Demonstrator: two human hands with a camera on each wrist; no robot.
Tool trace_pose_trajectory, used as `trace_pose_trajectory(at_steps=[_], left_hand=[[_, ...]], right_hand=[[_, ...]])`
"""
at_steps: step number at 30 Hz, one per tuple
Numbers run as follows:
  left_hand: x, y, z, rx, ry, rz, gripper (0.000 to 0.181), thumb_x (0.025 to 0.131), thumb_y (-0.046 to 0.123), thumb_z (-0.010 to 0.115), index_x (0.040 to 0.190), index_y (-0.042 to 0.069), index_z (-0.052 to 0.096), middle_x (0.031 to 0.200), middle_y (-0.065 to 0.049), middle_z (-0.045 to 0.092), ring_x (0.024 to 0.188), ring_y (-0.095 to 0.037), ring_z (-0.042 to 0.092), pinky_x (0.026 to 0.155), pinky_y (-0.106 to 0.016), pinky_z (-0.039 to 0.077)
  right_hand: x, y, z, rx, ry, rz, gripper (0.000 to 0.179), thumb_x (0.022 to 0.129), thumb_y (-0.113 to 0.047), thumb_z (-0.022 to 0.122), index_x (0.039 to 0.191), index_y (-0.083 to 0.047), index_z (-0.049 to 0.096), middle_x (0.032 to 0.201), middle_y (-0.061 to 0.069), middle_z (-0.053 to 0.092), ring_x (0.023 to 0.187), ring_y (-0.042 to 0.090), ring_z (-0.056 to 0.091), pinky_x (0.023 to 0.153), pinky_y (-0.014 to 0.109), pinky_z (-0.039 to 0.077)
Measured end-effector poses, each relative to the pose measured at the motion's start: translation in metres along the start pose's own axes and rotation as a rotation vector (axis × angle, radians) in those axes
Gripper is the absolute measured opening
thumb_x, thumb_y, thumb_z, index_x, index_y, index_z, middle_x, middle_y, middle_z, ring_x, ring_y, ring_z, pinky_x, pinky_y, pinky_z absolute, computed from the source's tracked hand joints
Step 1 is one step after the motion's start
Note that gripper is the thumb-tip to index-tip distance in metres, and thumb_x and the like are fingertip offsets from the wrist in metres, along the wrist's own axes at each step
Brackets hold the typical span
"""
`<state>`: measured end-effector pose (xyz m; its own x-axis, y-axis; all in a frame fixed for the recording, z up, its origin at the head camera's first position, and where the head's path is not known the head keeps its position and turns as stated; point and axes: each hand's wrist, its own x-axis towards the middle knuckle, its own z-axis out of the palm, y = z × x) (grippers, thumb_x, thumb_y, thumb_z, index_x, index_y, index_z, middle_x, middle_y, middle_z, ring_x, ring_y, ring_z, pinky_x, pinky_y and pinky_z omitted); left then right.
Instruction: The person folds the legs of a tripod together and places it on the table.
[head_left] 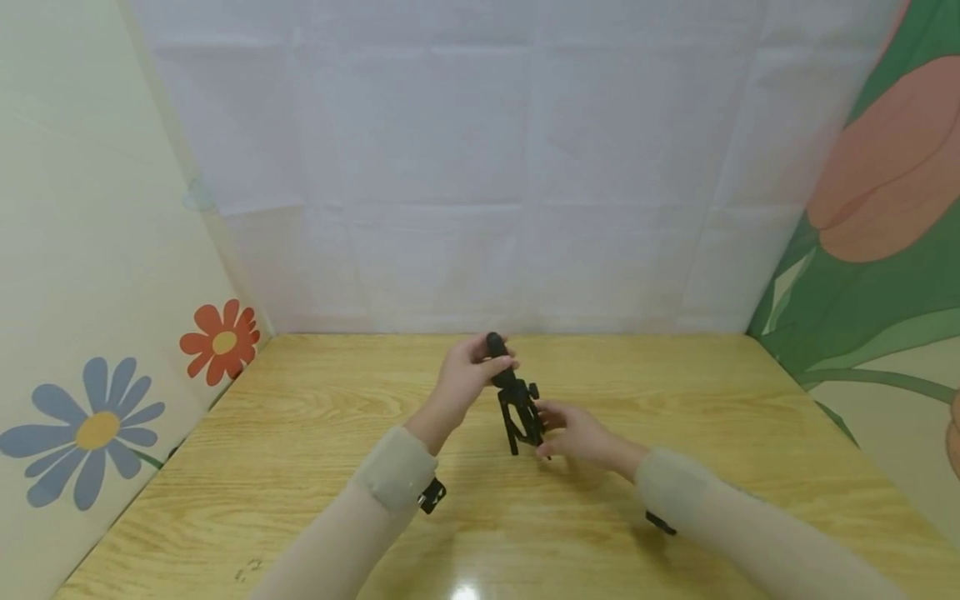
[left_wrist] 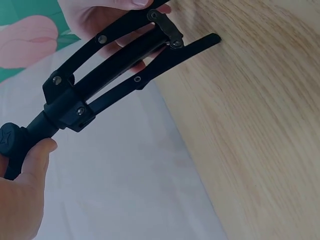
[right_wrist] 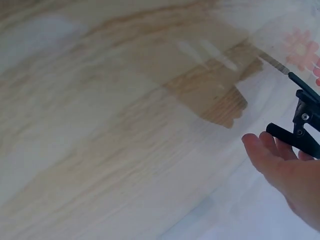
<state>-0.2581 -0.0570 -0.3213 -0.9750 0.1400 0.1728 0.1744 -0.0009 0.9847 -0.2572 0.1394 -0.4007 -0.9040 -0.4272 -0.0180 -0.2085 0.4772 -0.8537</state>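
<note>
A small black tripod [head_left: 517,402] is held tilted over the wooden table, its head end up and its legs partly spread. My left hand [head_left: 467,375] grips the upper part, and in the left wrist view the thumb [left_wrist: 39,157] presses the neck beside a round knob [left_wrist: 11,139]. Down at the legs, my right hand [head_left: 581,433] holds one leg between thumb and fingers. From the right wrist, fingers [right_wrist: 260,150] show behind that leg [right_wrist: 290,139]. Short hinged braces [left_wrist: 167,30] join the legs to the centre column.
The wooden table [head_left: 300,467] runs back to a white creased sheet [head_left: 450,167]. Flower-patterned panels [head_left: 97,250] stand at the left and right sides. Dark straps with buckles [head_left: 432,496] hang from both wrists, and light reflects off the tabletop.
</note>
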Motion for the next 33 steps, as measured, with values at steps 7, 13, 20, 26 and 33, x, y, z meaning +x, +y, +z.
trace_pose_trajectory(at_steps=[7, 13, 20, 26, 33], left_hand=[[-0.003, -0.003, -0.008, -0.030, 0.004, 0.006, 0.034, 0.092, -0.006, 0.060, 0.126, -0.010, 0.055, 0.114, -0.025, 0.065, 0.104, -0.032, 0.066, 0.089, -0.038, 0.053], [-0.006, -0.004, -0.014, -0.010, 0.001, -0.030, 0.036, 0.091, -0.008, 0.061, 0.126, -0.010, 0.054, 0.118, -0.026, 0.063, 0.109, -0.034, 0.063, 0.090, -0.036, 0.052], [-0.010, -0.009, -0.021, 0.035, -0.013, -0.047, 0.036, 0.088, -0.010, 0.064, 0.123, -0.010, 0.057, 0.118, -0.025, 0.064, 0.108, -0.034, 0.063, 0.086, -0.034, 0.054], [-0.015, -0.015, -0.027, 0.102, -0.023, -0.054, 0.033, 0.087, -0.008, 0.067, 0.118, -0.009, 0.060, 0.117, -0.022, 0.065, 0.102, -0.029, 0.065, 0.084, -0.035, 0.055], [-0.018, -0.022, -0.034, 0.148, -0.037, -0.094, 0.033, 0.085, -0.006, 0.070, 0.117, -0.007, 0.062, 0.115, -0.020, 0.066, 0.094, -0.022, 0.066, 0.084, -0.038, 0.055]], right_hand=[[-0.003, -0.002, -0.008, -0.080, 0.035, 0.018, 0.072, 0.077, -0.004, 0.081, 0.140, 0.003, 0.048, 0.130, 0.023, 0.057, 0.117, 0.038, 0.054, 0.097, 0.052, 0.044], [-0.006, -0.002, -0.015, -0.145, 0.031, -0.017, 0.069, 0.077, -0.004, 0.080, 0.138, 0.003, 0.049, 0.131, 0.024, 0.055, 0.118, 0.041, 0.052, 0.097, 0.055, 0.044], [-0.010, -0.001, -0.022, -0.189, 0.040, -0.011, 0.065, 0.079, 0.001, 0.077, 0.138, 0.002, 0.050, 0.136, 0.024, 0.052, 0.122, 0.042, 0.048, 0.094, 0.052, 0.047], [-0.013, -0.002, -0.028, -0.192, 0.031, -0.035, 0.066, 0.078, 0.007, 0.074, 0.138, 0.004, 0.049, 0.138, 0.030, 0.047, 0.067, 0.021, 0.059, 0.056, 0.030, 0.052], [-0.015, 0.001, -0.032, -0.202, 0.040, -0.035, 0.068, 0.076, 0.009, 0.073, 0.139, 0.003, 0.049, 0.140, 0.030, 0.045, 0.040, 0.005, 0.029, 0.042, 0.020, 0.040]])
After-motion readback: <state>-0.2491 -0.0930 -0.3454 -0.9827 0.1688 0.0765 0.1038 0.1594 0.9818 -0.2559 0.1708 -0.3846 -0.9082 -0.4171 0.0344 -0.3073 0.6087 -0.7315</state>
